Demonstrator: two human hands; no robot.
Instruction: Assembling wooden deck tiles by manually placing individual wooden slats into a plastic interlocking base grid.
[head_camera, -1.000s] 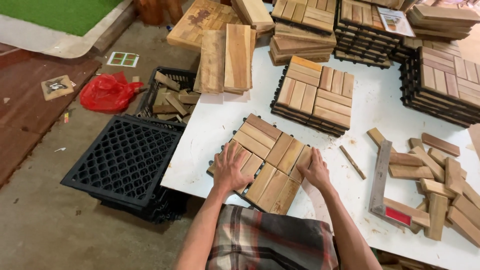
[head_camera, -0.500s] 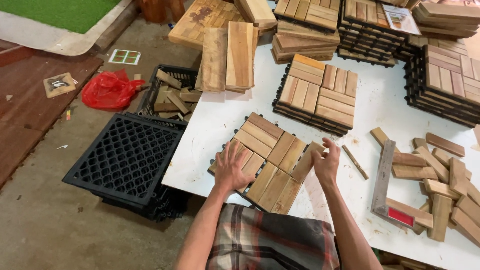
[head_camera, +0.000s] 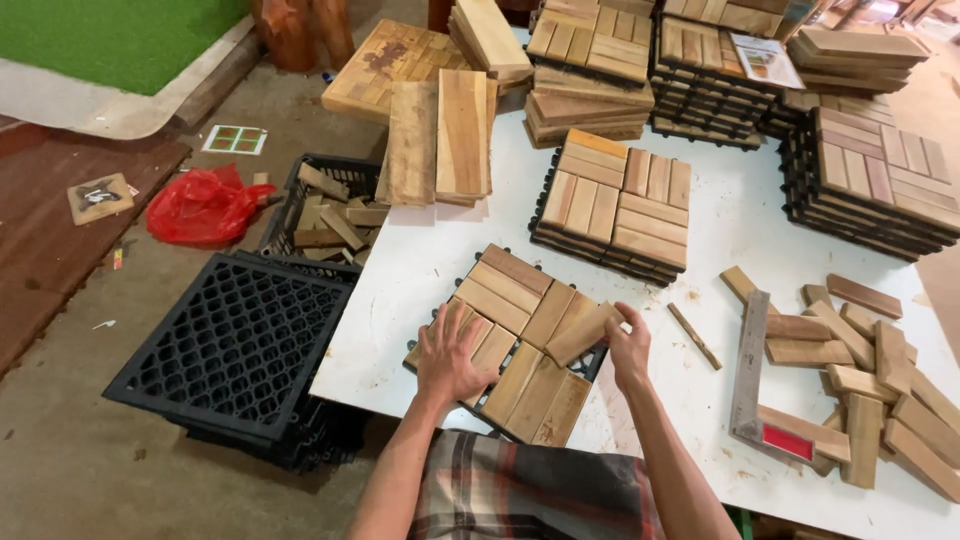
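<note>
The left hand (head_camera: 452, 352) is laid flat, fingers spread, on the near-left quarter of a wooden tile (head_camera: 520, 340), pressing it down without grasping anything. The right hand (head_camera: 630, 347) is closed on one slat (head_camera: 583, 330), which is pinched at its right end and tilted up out of the tile's right quarter, so that the black grid beneath is exposed there. The tile itself is lying turned like a diamond close to the near edge of the white tabletop (head_camera: 420, 255).

Off the left edge, on the floor, a stack of black plastic grids (head_camera: 235, 350) is seen, with a crate of offcuts (head_camera: 325, 215) behind it and a red bag (head_camera: 205, 205) further left. Near the far-left corner, planks (head_camera: 440, 145) are laid side by side. A short stack of finished tiles (head_camera: 615, 205) is set just beyond the worked tile, and taller stacks (head_camera: 875, 180) are ranged along the far and right edges. Right of the right hand a thin sliver (head_camera: 694, 336) is lying, then a metal square (head_camera: 752, 375), and a loose heap of slats (head_camera: 865, 375) toward the right edge.

Several risks can be judged from this. The slat may be seated crooked if it is pushed down while tilted, and a gap or a raised edge would be left. Fingers could be nipped between slat and grid. Because the tile sits so near the edge, it could be slid off by uneven pressure from the left hand.
</note>
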